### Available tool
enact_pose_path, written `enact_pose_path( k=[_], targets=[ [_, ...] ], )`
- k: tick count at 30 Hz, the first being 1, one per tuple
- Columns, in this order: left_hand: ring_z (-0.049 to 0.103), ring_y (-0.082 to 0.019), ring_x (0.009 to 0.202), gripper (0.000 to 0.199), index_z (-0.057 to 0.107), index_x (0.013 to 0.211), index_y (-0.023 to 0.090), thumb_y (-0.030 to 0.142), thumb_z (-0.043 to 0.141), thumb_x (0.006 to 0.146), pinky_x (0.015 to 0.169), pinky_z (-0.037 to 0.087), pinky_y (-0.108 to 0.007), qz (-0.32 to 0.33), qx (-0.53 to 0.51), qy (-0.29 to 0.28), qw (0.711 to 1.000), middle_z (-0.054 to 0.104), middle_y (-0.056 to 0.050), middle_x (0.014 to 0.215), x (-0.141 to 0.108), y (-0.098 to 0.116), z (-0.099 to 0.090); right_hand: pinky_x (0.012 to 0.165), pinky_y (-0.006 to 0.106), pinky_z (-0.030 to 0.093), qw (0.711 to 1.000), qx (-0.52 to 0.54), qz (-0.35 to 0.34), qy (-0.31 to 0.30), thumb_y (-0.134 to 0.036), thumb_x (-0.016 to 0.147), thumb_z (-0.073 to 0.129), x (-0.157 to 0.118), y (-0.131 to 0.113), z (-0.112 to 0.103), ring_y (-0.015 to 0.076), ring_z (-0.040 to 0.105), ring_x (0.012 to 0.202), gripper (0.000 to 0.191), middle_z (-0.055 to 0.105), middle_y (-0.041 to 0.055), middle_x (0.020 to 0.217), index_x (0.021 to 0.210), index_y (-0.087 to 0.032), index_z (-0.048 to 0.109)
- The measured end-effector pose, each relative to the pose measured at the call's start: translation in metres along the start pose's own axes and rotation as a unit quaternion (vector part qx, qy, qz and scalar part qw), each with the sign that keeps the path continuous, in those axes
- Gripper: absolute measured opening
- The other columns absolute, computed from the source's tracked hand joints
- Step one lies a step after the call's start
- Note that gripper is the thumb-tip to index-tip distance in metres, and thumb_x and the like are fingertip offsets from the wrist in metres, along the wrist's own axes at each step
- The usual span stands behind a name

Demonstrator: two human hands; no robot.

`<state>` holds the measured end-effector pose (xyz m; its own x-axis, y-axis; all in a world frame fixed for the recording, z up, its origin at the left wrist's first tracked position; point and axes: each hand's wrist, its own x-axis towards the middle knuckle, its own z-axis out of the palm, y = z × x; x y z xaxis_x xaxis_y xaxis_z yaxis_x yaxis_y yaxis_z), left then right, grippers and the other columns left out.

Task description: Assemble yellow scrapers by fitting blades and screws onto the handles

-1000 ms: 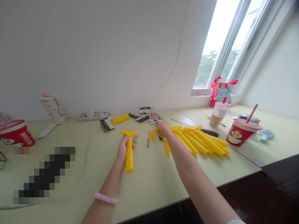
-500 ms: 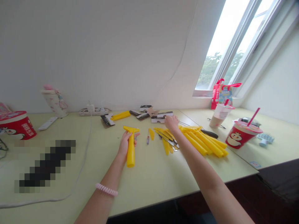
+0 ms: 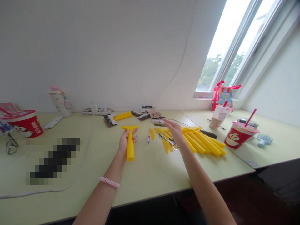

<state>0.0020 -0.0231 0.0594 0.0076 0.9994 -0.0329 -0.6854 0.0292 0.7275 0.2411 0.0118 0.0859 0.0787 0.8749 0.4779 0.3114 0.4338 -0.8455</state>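
While the left hand point(image 3: 125, 141) has its fingers point(image 3: 127, 134) clenched round a yellow plastic scraper point(image 3: 130, 150), held upright just above the tabletop point(image 3: 150, 178), the right hand point(image 3: 175, 131) is open, fingers spread and grasping nothing. Most of the glossy yellow scrapers point(image 3: 201, 140) are left in a loose heap just right of that hand, long smooth handles all fanned the same way. A few thin steel blades point(image 3: 167, 139) lie at the heap's near edge, and a lone scraper point(image 3: 122, 116) sits further back near some black cardboard packs point(image 3: 143, 116). So honestly, only one's in hand and plenty is left lying around.
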Motion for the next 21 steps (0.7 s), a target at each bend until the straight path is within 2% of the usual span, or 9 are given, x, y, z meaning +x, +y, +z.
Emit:
enact_pose_path(
  k=[3,5,7,10,12,14,16,19,21],
  targets=[
    [0.046,-0.003,0.044,0.023,0.042,0.104,0.02,0.019,0.044,0.081,0.041,0.038,-0.016,0.001,-0.023,0.008,1.0,0.061,-0.012,0.109,-0.001,0.002,0.0,0.079,0.033,0.044,0.981,0.183,0.04,-0.048,-0.043,0.074,0.056,-0.01,-0.01,0.011,0.0204,0.059,0.089,0.036,0.067,0.0062,0.09,0.099,-0.019,0.066],
    [0.045,-0.003,0.045,0.022,0.043,0.104,0.02,0.019,0.044,0.082,0.041,0.038,-0.016,0.002,-0.033,0.013,0.999,0.061,-0.011,0.109,-0.001,0.002,0.0,0.072,0.031,0.046,0.963,0.249,0.062,-0.08,-0.041,0.073,0.058,-0.018,-0.015,0.017,0.0185,0.06,0.079,0.035,0.066,0.0049,0.08,0.101,-0.02,0.065],
    [0.046,-0.003,0.046,0.02,0.044,0.103,0.021,0.019,0.045,0.083,0.042,0.039,-0.015,0.005,-0.04,0.014,0.999,0.06,-0.01,0.11,-0.001,0.001,0.0,0.071,0.03,0.047,0.95,0.273,0.077,-0.129,-0.038,0.072,0.059,-0.026,-0.019,0.02,0.017,0.061,0.074,0.041,0.065,0.0024,0.073,0.11,-0.022,0.06],
    [0.05,-0.004,0.052,0.018,0.047,0.101,0.02,0.019,0.048,0.083,0.048,0.044,-0.016,-0.001,-0.048,0.019,0.999,0.061,-0.009,0.105,-0.002,-0.001,0.0,0.075,0.031,0.047,0.928,0.282,0.086,-0.227,-0.035,0.068,0.064,-0.038,-0.023,0.023,0.0165,0.061,0.071,0.063,0.062,-0.0016,0.063,0.127,-0.024,0.046],
    [0.056,-0.007,0.059,0.019,0.05,0.102,0.017,0.019,0.05,0.083,0.055,0.049,-0.019,-0.012,-0.059,0.024,0.998,0.062,-0.009,0.099,-0.002,-0.003,0.001,0.075,0.031,0.048,0.907,0.287,0.093,-0.293,-0.034,0.063,0.069,-0.043,-0.024,0.025,0.0168,0.062,0.07,0.076,0.063,-0.0017,0.063,0.132,-0.023,0.04],
    [0.061,-0.011,0.069,0.019,0.052,0.101,0.016,0.018,0.049,0.083,0.064,0.052,-0.023,-0.018,-0.08,0.033,0.996,0.061,-0.009,0.095,-0.003,-0.004,0.003,0.072,0.03,0.048,0.886,0.288,0.098,-0.349,-0.032,0.059,0.072,-0.046,-0.024,0.027,0.0165,0.062,0.07,0.079,0.066,0.0006,0.072,0.132,-0.023,0.04],
    [0.062,-0.015,0.08,0.016,0.053,0.098,0.015,0.018,0.048,0.084,0.071,0.053,-0.029,-0.024,-0.089,0.039,0.995,0.06,-0.009,0.094,-0.003,-0.005,0.004,0.071,0.029,0.049,0.881,0.291,0.089,-0.363,-0.029,0.06,0.072,-0.047,-0.023,0.031,0.0153,0.062,0.071,0.069,0.067,0.0031,0.083,0.125,-0.021,0.048],
    [0.062,-0.02,0.092,0.012,0.052,0.094,0.016,0.018,0.05,0.083,0.076,0.052,-0.036,-0.021,-0.074,0.032,0.997,0.059,-0.01,0.099,-0.003,-0.006,0.006,0.076,0.029,0.048,0.897,0.298,0.065,-0.319,-0.026,0.064,0.07,-0.047,-0.021,0.034,0.0154,0.064,0.076,0.054,0.067,0.0044,0.087,0.116,-0.019,0.055],
    [0.061,-0.021,0.096,0.012,0.051,0.092,0.017,0.016,0.053,0.081,0.078,0.052,-0.036,0.0,-0.07,0.024,0.997,0.058,-0.008,0.098,-0.004,-0.008,0.007,0.077,0.03,0.048,0.904,0.302,0.061,-0.297,-0.025,0.065,0.07,-0.046,-0.02,0.035,0.0163,0.064,0.079,0.055,0.067,0.0042,0.089,0.118,-0.02,0.054]
  ],
)
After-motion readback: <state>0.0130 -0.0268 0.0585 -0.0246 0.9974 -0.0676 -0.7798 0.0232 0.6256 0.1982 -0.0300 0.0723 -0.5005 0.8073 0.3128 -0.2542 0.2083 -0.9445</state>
